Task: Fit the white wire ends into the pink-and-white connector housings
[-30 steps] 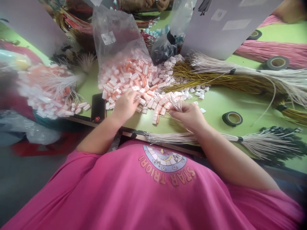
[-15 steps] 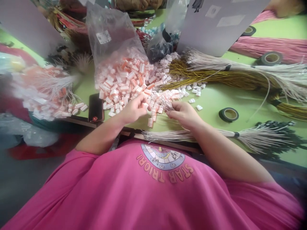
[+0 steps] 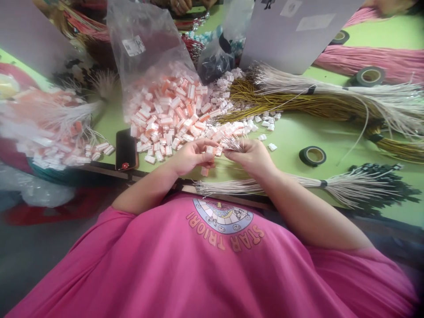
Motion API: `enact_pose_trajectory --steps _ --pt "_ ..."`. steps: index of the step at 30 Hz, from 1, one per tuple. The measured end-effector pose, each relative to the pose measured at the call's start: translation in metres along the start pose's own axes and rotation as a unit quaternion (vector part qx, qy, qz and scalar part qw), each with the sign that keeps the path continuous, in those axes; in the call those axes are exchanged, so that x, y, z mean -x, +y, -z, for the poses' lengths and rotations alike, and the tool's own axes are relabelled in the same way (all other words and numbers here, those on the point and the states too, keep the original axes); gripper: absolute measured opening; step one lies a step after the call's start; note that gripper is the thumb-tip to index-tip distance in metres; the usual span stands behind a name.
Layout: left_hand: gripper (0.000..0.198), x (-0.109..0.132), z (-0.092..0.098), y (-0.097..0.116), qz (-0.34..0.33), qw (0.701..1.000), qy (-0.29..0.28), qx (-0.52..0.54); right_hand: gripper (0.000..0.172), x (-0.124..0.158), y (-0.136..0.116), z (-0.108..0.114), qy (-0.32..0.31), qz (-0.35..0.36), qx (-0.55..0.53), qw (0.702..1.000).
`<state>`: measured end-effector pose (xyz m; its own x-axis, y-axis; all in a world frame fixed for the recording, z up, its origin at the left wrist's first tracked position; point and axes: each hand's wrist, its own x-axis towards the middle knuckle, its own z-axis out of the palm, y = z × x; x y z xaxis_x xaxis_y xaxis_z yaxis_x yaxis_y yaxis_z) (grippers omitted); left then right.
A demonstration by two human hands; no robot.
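My left hand (image 3: 189, 155) pinches a small white and orange connector (image 3: 210, 149) just below a heap of the same connectors (image 3: 172, 112) spilling from a clear plastic bag (image 3: 145, 48). My right hand (image 3: 252, 156) sits close beside it, fingers closed on a small bunch of thin white wires (image 3: 232, 144) whose metal tips point toward the connector. Both hands hover over the green table (image 3: 298, 132) near its front edge. A tied bundle of white wires (image 3: 298, 185) lies along that edge under my right forearm.
A black phone (image 3: 126, 149) lies left of the heap. A tape roll (image 3: 312, 155) sits to the right, two more (image 3: 368, 76) farther back. Yellow wires (image 3: 298, 106), white wires (image 3: 380, 99) and pink wires (image 3: 364, 57) cross the far table. Finished wired connectors (image 3: 56, 128) pile at left.
My left hand came back from the connector heap with one connector and moved right to meet my right hand. The right hand stayed near the same spot with its wires.
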<state>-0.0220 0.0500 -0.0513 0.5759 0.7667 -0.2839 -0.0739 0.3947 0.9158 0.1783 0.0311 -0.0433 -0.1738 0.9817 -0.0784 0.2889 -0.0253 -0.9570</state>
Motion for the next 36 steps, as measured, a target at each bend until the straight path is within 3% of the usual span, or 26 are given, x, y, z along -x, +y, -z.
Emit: enact_pose_trajectory --steps 5,10,17,23,29,32,34,36 --pt "0.034 -0.001 -0.003 0.000 -0.008 0.999 0.024 -0.023 0.022 0.002 -0.004 -0.004 0.031 0.001 0.083 0.996" --pt "0.034 0.000 -0.004 -0.002 -0.009 0.998 0.027 -0.049 0.019 0.002 -0.003 -0.007 0.034 0.005 0.101 0.994" --pt "0.028 0.001 -0.011 0.001 0.008 0.993 0.077 -0.084 0.022 0.002 0.001 -0.008 0.047 0.032 0.105 0.993" --pt "0.021 -0.002 -0.019 -0.002 0.019 0.993 0.072 -0.095 0.014 0.003 0.004 -0.011 -0.002 0.016 0.055 0.998" --pt "0.024 0.000 -0.017 -0.005 0.012 0.984 0.074 -0.159 0.017 0.001 0.008 -0.009 -0.029 0.012 0.040 0.999" --pt "0.028 0.006 -0.004 0.005 -0.032 0.949 0.064 -0.307 0.021 -0.002 0.008 -0.003 -0.033 0.017 0.032 0.999" --pt "0.026 0.006 0.010 0.015 -0.100 0.887 0.082 -0.443 0.018 -0.004 0.008 0.001 -0.016 0.040 0.013 0.999" --pt "0.024 0.002 0.025 0.025 -0.157 0.804 0.129 -0.559 0.014 -0.005 0.007 0.005 0.011 0.049 -0.013 0.999"
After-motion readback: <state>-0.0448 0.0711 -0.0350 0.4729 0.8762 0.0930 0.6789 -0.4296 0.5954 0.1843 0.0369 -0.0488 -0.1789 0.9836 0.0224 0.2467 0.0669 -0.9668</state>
